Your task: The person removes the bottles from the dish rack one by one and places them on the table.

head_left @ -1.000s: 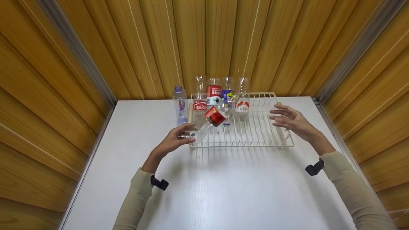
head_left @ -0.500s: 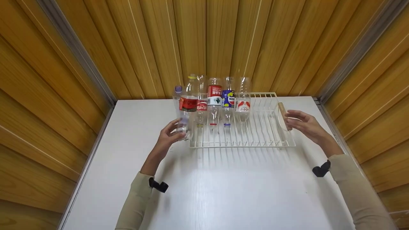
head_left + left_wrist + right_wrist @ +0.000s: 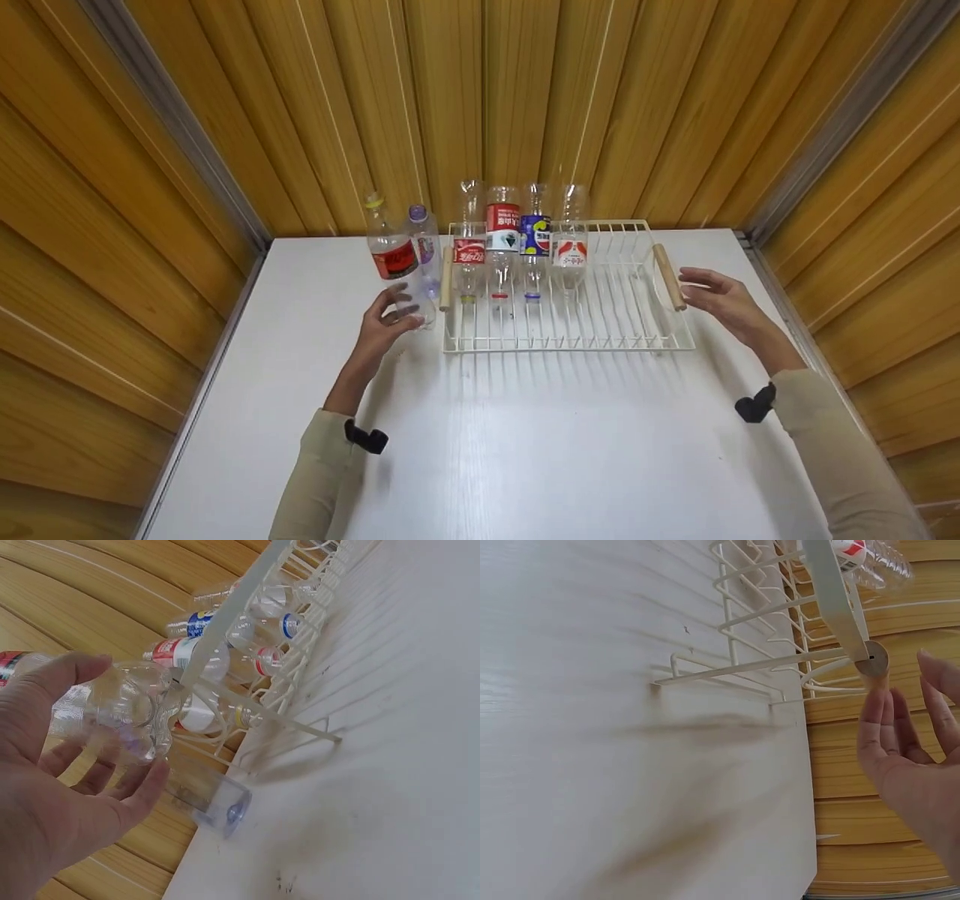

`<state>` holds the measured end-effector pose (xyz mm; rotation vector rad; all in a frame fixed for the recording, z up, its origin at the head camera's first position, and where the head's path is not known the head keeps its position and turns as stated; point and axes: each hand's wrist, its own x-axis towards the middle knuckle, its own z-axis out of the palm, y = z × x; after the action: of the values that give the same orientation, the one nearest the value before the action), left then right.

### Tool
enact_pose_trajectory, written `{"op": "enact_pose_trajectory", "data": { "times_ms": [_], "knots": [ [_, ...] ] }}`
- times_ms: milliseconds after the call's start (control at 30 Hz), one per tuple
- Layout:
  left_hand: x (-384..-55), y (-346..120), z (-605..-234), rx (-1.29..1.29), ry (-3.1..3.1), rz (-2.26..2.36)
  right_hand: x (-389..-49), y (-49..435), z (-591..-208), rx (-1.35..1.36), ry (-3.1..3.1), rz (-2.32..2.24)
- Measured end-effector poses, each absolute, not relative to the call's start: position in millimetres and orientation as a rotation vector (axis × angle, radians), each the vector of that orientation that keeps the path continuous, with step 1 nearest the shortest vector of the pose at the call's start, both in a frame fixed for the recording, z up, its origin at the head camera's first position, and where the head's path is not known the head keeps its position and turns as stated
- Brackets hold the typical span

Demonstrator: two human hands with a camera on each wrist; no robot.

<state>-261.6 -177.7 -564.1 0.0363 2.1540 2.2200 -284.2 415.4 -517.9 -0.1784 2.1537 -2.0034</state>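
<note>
My left hand [image 3: 384, 321] grips a clear plastic bottle [image 3: 395, 260] near its base, left of the wire rack. The bottle has a red label and a yellow cap, and its neck points up, leaning left. Just behind it stands an upright bottle with a purple cap [image 3: 424, 251], partly covered. My right hand [image 3: 726, 304] is at the rack's right wooden handle [image 3: 669, 276], fingers extended. In the right wrist view, the fingertips [image 3: 877, 701] are right at the end of that handle.
The white wire rack [image 3: 570, 349] holds several inverted bottles on its left side: one with a red label [image 3: 469, 252], one with a red-and-white label [image 3: 502, 226], one with a blue label [image 3: 535, 234], one with a white label [image 3: 571, 253]. Wooden panels [image 3: 517, 90] rise behind the table.
My left hand has carried the yellow-capped bottle leftward from over the rack, turning it from tilting right to leaning left. My right hand has shifted right, to the outer side of the handle.
</note>
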Motion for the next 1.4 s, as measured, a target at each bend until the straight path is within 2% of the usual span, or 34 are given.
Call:
{"op": "enact_pose_trajectory", "data": {
  "times_ms": [400, 767, 1400],
  "knots": [
    [-291.5, -182.0, -603.4, -0.130, 2.511, 1.977, -281.4, 410.3, -511.1, -0.171, 2.302, -1.835],
    [-316.4, -183.7, -622.9, -0.138, 2.638, 1.915, -277.9, 406.4, -509.0, -0.129, 2.381, -1.663],
    [-353.4, -191.4, -620.6, -0.345, 2.679, 1.812, -271.5, 410.4, -515.5, -0.147, 2.362, -1.601]
  ]
}}
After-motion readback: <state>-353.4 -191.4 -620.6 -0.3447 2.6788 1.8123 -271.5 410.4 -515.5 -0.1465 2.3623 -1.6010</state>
